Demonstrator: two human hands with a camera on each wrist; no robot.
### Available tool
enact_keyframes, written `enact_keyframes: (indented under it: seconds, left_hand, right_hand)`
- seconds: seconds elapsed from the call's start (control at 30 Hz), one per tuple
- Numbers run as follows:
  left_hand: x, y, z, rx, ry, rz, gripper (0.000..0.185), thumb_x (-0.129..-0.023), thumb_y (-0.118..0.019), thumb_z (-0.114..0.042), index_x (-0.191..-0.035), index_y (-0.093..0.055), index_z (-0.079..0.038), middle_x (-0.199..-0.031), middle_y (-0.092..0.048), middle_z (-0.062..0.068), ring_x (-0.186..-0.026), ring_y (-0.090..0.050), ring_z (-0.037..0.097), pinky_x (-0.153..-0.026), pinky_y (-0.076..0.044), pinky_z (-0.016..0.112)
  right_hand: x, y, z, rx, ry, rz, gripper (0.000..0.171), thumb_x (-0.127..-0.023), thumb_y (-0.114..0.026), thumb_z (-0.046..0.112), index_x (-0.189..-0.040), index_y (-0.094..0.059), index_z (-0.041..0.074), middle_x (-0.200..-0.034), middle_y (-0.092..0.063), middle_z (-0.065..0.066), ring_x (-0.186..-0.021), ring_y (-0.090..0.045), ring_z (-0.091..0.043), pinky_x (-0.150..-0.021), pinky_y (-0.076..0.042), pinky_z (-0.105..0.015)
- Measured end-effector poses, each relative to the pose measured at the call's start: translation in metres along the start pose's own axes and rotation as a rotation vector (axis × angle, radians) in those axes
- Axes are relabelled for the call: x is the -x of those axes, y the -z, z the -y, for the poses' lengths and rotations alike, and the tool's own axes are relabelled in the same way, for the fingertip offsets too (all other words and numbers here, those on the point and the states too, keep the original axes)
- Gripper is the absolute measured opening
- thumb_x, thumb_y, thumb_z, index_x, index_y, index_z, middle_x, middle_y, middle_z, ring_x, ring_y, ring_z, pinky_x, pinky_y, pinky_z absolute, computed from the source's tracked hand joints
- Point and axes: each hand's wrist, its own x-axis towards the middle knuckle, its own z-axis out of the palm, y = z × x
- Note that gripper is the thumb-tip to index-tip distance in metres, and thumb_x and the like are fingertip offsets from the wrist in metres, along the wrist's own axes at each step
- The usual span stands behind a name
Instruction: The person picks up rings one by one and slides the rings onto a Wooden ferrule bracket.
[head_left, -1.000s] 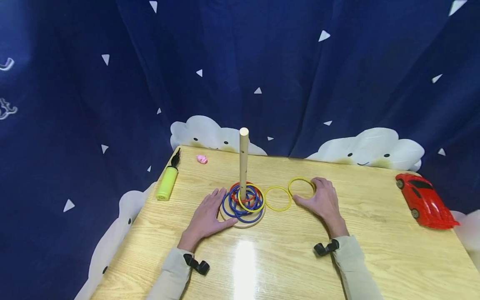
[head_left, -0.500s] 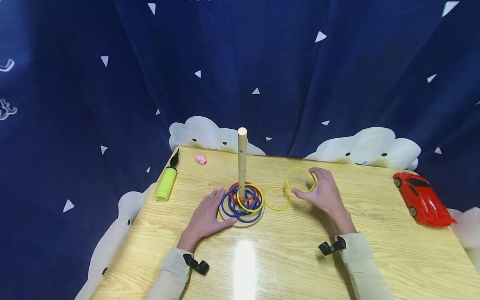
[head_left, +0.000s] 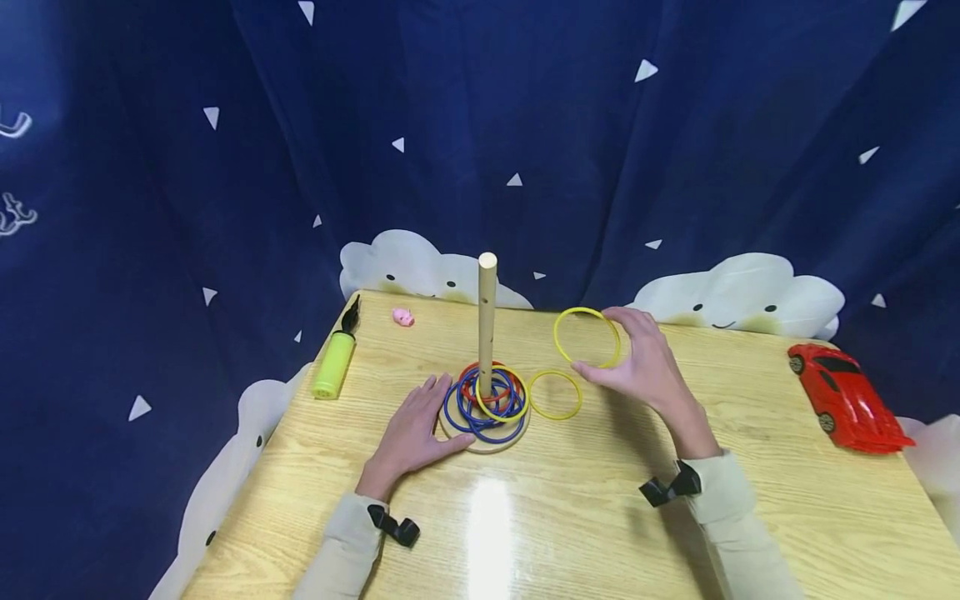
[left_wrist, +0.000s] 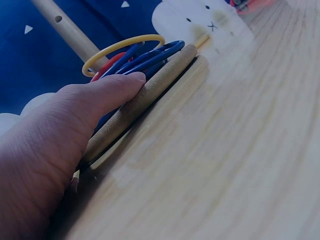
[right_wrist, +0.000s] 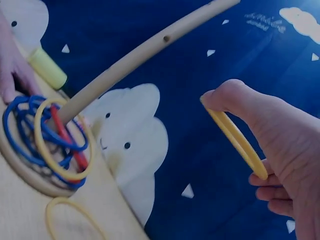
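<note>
In the head view my right hand [head_left: 643,364] holds a yellow ring [head_left: 618,342] off the table, tilted. The right wrist view has the thumb on one end of this yellow ring [right_wrist: 235,135] and fingers at the other. My left hand [head_left: 411,437] lies against the left edge of the round wooden base [head_left: 489,451]. Its thumb rests on the base's rim in the left wrist view. From the base rises a wooden peg [head_left: 487,325], with blue rings [head_left: 495,442], red rings [head_left: 466,372] and a tilted yellow ring [head_left: 520,375] around its foot.
Another yellow ring [head_left: 556,417] lies on the table right of the base. A yellow-green hand pump [head_left: 334,367] and a pink pig figure [head_left: 403,317] are at the back left. A red toy car [head_left: 851,400] sits far right. Behind hangs a blue curtain [head_left: 570,125].
My right hand has lifted the yellow ring from the table and carried it up and slightly left, toward the peg. The left hand stays at the base.
</note>
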Motion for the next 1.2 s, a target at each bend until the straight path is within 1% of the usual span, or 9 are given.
enact_keyframes:
  seconds: [0.17, 0.33, 0.4, 0.53, 0.63, 0.8, 0.97, 1.1, 1.2]
  left_hand:
    - [0.0, 0.0, 0.0, 0.005, -0.008, -0.007, 0.116, -0.084, -0.059, -0.085, -0.168, -0.021, -0.013, -0.172, -0.025, 0.005, -0.16, -0.018, 0.024, -0.131, -0.016, 0.045]
    - [0.0, -0.001, -0.001, 0.007, -0.004, -0.01, 0.116, -0.084, -0.058, -0.085, -0.168, -0.02, -0.014, -0.172, -0.026, 0.006, -0.161, -0.018, 0.024, -0.131, -0.016, 0.045]
    - [-0.001, -0.002, -0.001, 0.011, -0.005, -0.01, 0.116, -0.084, -0.058, -0.085, -0.168, -0.021, -0.014, -0.172, -0.026, 0.006, -0.161, -0.018, 0.024, -0.131, -0.016, 0.046]
    - [-0.001, -0.002, -0.001, 0.015, -0.006, -0.017, 0.117, -0.084, -0.059, -0.085, -0.168, -0.022, -0.013, -0.172, -0.026, 0.005, -0.16, -0.018, 0.024, -0.131, -0.017, 0.046]
    - [-0.001, -0.001, 0.0, 0.012, -0.005, -0.021, 0.117, -0.083, -0.059, -0.085, -0.168, -0.022, -0.013, -0.172, -0.026, 0.005, -0.16, -0.019, 0.024, -0.131, -0.017, 0.046]
    - [0.0, -0.001, 0.0, 0.018, -0.008, -0.023, 0.117, -0.083, -0.06, -0.085, -0.168, -0.023, -0.013, -0.172, -0.026, 0.005, -0.16, -0.02, 0.026, -0.131, -0.017, 0.046]
    - [0.0, -0.001, 0.001, 0.016, -0.005, -0.016, 0.117, -0.083, -0.058, -0.087, -0.168, -0.023, -0.014, -0.172, -0.026, 0.004, -0.16, -0.019, 0.024, -0.131, -0.015, 0.045]
    - [0.002, -0.001, 0.002, 0.01, 0.003, -0.013, 0.117, -0.083, -0.056, -0.088, -0.168, -0.022, -0.015, -0.172, -0.026, 0.004, -0.16, -0.018, 0.024, -0.131, -0.015, 0.045]
    - [0.001, -0.001, 0.001, 0.013, 0.008, -0.006, 0.117, -0.083, -0.057, -0.088, -0.168, -0.021, -0.015, -0.172, -0.025, 0.003, -0.161, -0.017, 0.023, -0.131, -0.015, 0.044]
  right_hand:
    - [-0.014, 0.012, 0.014, -0.029, 0.025, 0.035, 0.083, -0.061, -0.097, 0.036, -0.127, -0.065, -0.003, -0.128, -0.067, -0.018, -0.127, -0.056, -0.038, -0.106, -0.045, -0.057]
    - [-0.034, 0.028, 0.031, -0.068, 0.07, 0.033, 0.083, -0.061, -0.098, 0.033, -0.13, -0.066, -0.001, -0.131, -0.067, -0.016, -0.129, -0.055, -0.036, -0.107, -0.045, -0.056]
    - [-0.043, 0.036, 0.038, -0.096, 0.093, 0.015, 0.082, -0.06, -0.099, 0.03, -0.129, -0.067, 0.0, -0.13, -0.068, -0.014, -0.129, -0.056, -0.034, -0.107, -0.045, -0.05]
    - [-0.061, 0.048, 0.054, -0.156, 0.154, -0.031, 0.08, -0.058, -0.1, 0.023, -0.128, -0.069, 0.001, -0.127, -0.07, -0.01, -0.127, -0.058, -0.027, -0.106, -0.044, -0.033]
    - [-0.072, 0.053, 0.068, -0.191, 0.202, -0.043, 0.079, -0.058, -0.101, 0.021, -0.128, -0.07, 0.002, -0.128, -0.07, -0.008, -0.126, -0.058, -0.025, -0.107, -0.043, -0.029]
    - [-0.086, 0.053, 0.092, -0.224, 0.28, -0.049, 0.082, -0.056, -0.101, 0.023, -0.129, -0.07, 0.003, -0.13, -0.07, -0.008, -0.125, -0.058, -0.025, -0.107, -0.044, -0.031]
    - [-0.097, 0.045, 0.107, -0.249, 0.357, -0.049, 0.085, -0.053, -0.101, 0.025, -0.129, -0.07, 0.001, -0.128, -0.07, -0.011, -0.123, -0.058, -0.029, -0.106, -0.045, -0.033]
    - [-0.102, 0.037, 0.117, -0.211, 0.401, -0.008, 0.088, -0.056, -0.101, 0.033, -0.131, -0.068, 0.0, -0.131, -0.068, -0.011, -0.124, -0.057, -0.028, -0.106, -0.046, -0.038]
    - [-0.102, 0.031, 0.121, -0.177, 0.411, 0.03, 0.091, -0.057, -0.1, 0.039, -0.132, -0.066, 0.001, -0.133, -0.066, -0.011, -0.126, -0.056, -0.028, -0.106, -0.048, -0.041]
